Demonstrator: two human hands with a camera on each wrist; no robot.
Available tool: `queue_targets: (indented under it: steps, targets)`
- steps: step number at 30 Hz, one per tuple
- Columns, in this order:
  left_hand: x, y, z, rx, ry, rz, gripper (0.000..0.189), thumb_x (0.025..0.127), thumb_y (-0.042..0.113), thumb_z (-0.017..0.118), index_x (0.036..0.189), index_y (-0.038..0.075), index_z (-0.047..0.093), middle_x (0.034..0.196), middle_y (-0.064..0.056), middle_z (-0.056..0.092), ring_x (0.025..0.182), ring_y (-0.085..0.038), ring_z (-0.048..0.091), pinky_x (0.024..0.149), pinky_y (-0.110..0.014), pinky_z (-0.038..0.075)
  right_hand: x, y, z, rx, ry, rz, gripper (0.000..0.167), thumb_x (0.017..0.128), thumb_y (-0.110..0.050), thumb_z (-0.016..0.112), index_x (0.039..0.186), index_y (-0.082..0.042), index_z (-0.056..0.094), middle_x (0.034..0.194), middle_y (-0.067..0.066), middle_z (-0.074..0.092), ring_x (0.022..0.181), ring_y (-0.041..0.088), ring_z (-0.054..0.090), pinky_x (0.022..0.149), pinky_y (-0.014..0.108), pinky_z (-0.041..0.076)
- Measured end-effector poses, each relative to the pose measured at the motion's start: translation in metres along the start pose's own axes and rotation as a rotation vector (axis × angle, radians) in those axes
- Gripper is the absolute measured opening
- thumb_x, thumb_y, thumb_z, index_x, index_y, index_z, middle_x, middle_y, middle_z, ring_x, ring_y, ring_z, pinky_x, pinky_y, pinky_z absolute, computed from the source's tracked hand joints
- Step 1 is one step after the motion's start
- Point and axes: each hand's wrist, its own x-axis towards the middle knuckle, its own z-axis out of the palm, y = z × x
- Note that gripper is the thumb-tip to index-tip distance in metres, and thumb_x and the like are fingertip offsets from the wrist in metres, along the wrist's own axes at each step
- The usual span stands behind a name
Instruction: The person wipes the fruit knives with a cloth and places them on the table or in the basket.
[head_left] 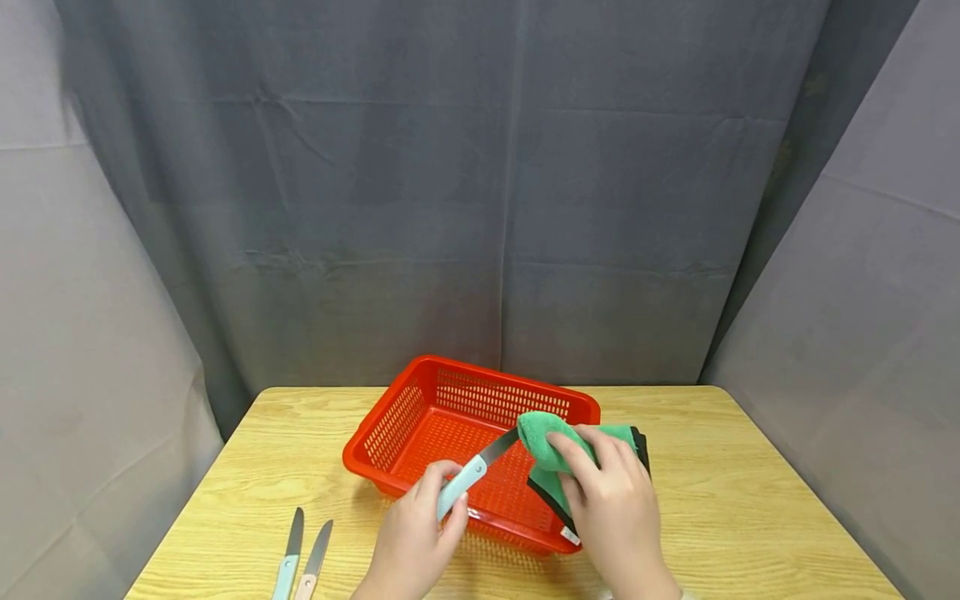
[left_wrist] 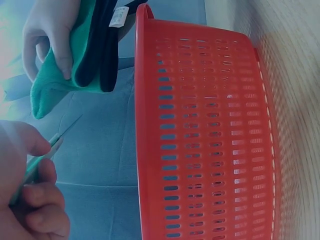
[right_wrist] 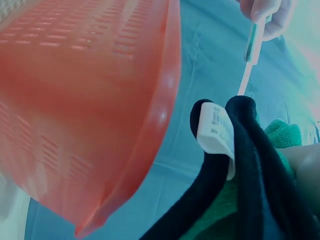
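Currently, left hand (head_left: 414,532) is gripping blue knife (head_left: 471,473), fingers curled round handle; right hand (head_left: 618,504) is pinching green cloth (head_left: 543,435) just beside blade tip. Knife's hovering above red basket (head_left: 420,442) rim level; two more knives (head_left: 288,569) are lying on desk (head_left: 750,500).

A wooden table (head_left: 780,508) with pale yellow grain and rounded far corners spreads across the lower part of the head view. On it, at the lower centre of the frame, stands a red plastic basket (head_left: 510,384) with slotted walls, upright and set at a slant. At the lower left lie a knife with a light blue handle (head_left: 293,540) and a knife with a pinkish handle (head_left: 318,552), side by side, blades pointing up the frame, handles cut off by its bottom edge.
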Motion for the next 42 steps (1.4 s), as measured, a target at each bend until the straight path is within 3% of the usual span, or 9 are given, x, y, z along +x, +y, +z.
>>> queue_targets:
  steps: [6, 15, 25, 42]
  targets:
    - [0.000, -0.001, 0.001, 0.004, -0.002, -0.014, 0.034, 0.084, 0.005, 0.078, 0.113, 0.009, 0.060, 0.070, 0.015, 0.034, 0.056, 0.005, 0.026, 0.049, -0.014, 0.028, -0.002, -0.007, 0.000, 0.027, -0.029, -0.021, 0.046, 0.074, 0.001, 0.080, 0.115, -0.020, 0.075, 0.111, 0.013, 0.072, 0.094, 0.034, 0.067, 0.078, 0.052, 0.058]
    - [-0.001, -0.001, 0.001, 0.014, 0.028, -0.009, 0.034, 0.083, 0.005, 0.078, 0.110, 0.009, 0.058, 0.070, 0.016, 0.034, 0.057, 0.005, 0.028, 0.050, -0.012, 0.027, -0.004, -0.015, 0.005, 0.010, -0.023, -0.083, 0.053, 0.068, 0.000, 0.086, 0.114, -0.023, 0.075, 0.112, 0.011, 0.072, 0.093, 0.033, 0.067, 0.073, 0.050, 0.058]
    - [-0.001, 0.001, -0.001, -0.026, 0.013, -0.010, 0.033, 0.085, 0.004, 0.077, 0.112, 0.009, 0.058, 0.071, 0.015, 0.037, 0.057, 0.006, 0.029, 0.048, -0.014, 0.029, -0.006, -0.016, 0.010, 0.008, -0.044, -0.121, 0.056, 0.065, 0.000, 0.091, 0.115, -0.022, 0.075, 0.111, 0.010, 0.072, 0.092, 0.033, 0.068, 0.074, 0.047, 0.058]
    - [-0.002, 0.004, -0.002, -0.052, 0.036, 0.034, 0.035, 0.082, 0.002, 0.078, 0.111, 0.008, 0.059, 0.071, 0.016, 0.037, 0.058, 0.008, 0.028, 0.049, -0.009, 0.026, -0.005, -0.003, 0.009, -0.026, -0.032, -0.037, 0.056, 0.066, 0.003, 0.090, 0.114, -0.022, 0.075, 0.110, 0.011, 0.073, 0.093, 0.033, 0.068, 0.072, 0.049, 0.059]
